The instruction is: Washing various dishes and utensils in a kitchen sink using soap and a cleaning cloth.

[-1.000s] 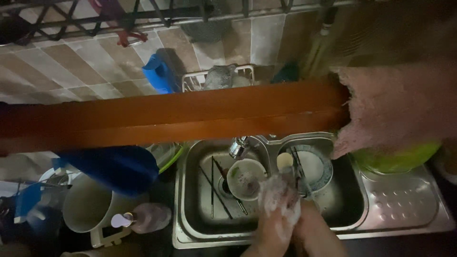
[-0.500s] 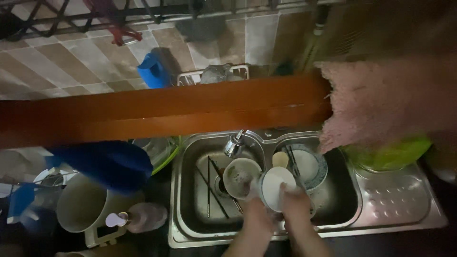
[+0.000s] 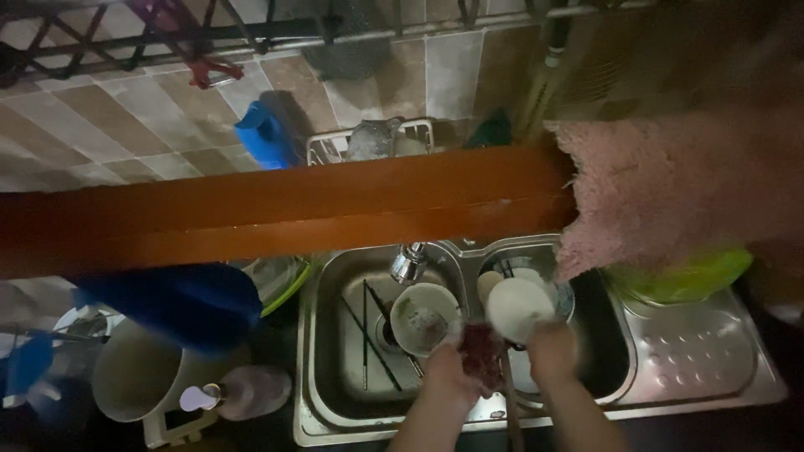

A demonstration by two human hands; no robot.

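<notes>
I'm seeing the steel double sink (image 3: 335,418) holding a bowl (image 3: 425,317), chopsticks (image 3: 366,339), and plates (image 3: 536,285).

- Wooden beam (image 3: 285,205) spans the view above the sink.
- Pink cloth (image 3: 678,188) hangs at right.
- Blue cloth (image 3: 172,301) drapes over cream bucket (image 3: 134,381).
- Green basin (image 3: 682,276) sits on drainboard (image 3: 703,360).
</notes>
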